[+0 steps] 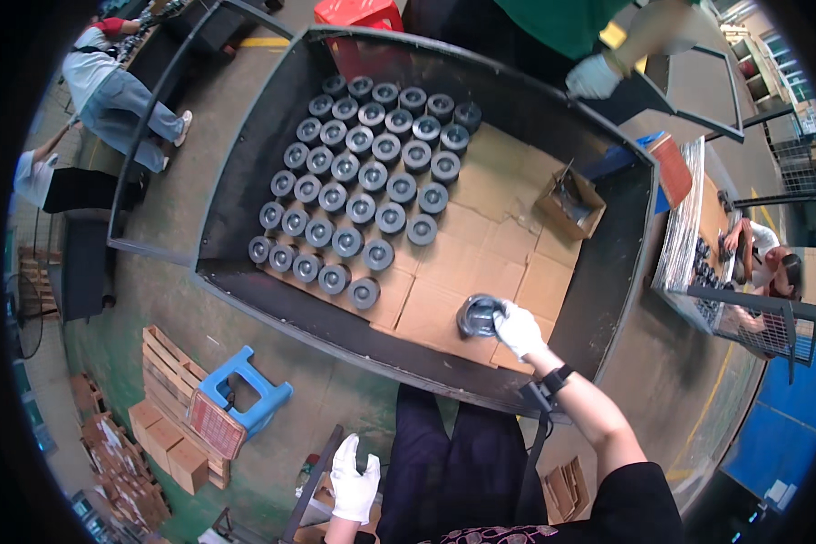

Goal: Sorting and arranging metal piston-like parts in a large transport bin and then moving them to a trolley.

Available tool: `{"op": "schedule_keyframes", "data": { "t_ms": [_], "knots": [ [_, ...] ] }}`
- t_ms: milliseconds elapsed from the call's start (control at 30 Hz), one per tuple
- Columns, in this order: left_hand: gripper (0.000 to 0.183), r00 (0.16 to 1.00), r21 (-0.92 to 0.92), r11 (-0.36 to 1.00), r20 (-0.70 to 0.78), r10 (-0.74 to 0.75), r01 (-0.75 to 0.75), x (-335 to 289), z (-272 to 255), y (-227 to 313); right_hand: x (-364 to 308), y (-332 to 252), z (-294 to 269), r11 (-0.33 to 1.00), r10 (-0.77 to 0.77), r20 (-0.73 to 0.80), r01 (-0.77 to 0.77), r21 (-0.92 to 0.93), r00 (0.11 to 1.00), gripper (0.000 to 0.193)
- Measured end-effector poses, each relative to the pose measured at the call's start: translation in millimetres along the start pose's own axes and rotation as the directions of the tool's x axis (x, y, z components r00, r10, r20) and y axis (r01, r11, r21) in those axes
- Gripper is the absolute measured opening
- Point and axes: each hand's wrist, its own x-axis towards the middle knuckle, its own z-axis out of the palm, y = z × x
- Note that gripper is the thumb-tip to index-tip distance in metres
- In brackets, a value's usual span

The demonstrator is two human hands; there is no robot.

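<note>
My right hand (519, 330), in a white glove, grips the rim of a round, hollow dark metal part (477, 317) over the cardboard near the bin's front right. Whether that part touches the cardboard I cannot tell. Several similar round dark grey parts (361, 208) stand in close rows on the cardboard lining (444, 272), filling the bin's left side. In front of the black metal bin (335, 334), my left hand (354, 480), also gloved in white, holds nothing; its thumb stands apart from the fingers.
A small open cardboard box (568, 205) sits inside the bin at the right. Across the bin, a person's gloved hand (593, 78) is by the far wall. A blue stool (245, 392) and wooden pallet (166, 363) lie left on the floor. Other people work farther off.
</note>
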Motion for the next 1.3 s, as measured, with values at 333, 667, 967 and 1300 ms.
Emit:
{"op": "schedule_keyframes", "data": {
  "t_ms": [333, 667, 967, 1300],
  "knots": [
    [0.063, 0.769, -0.768, -0.069, 0.639, -0.004, 0.637, 107.9, -12.4, 91.1, -101.5, -147.6, -66.3, 0.939, -0.283, 0.556, 0.108, 0.325, 0.782, 0.041],
    [0.052, 0.749, -0.687, -0.372, 0.661, 0.035, 0.624, 94.8, -30.2, 94.4, -125.6, -176.1, -62.1, 0.836, -0.404, 0.676, -0.052, 0.547, 0.616, 0.046],
    [0.046, 0.847, -0.836, -0.29, 0.516, -0.131, 0.465, 84.9, -23.0, 88.2, -125.6, -176.5, -56.0, 0.79, -0.499, 0.626, 0.017, 0.613, 0.598, 0.045],
    [0.048, 0.917, -0.911, -0.197, 0.386, -0.098, 0.362, 77.1, -22.7, 114.6, -133.2, -172.7, -70.9, 0.825, -0.519, 0.486, 0.264, 0.5, 0.703, 0.039]
  ]
}}
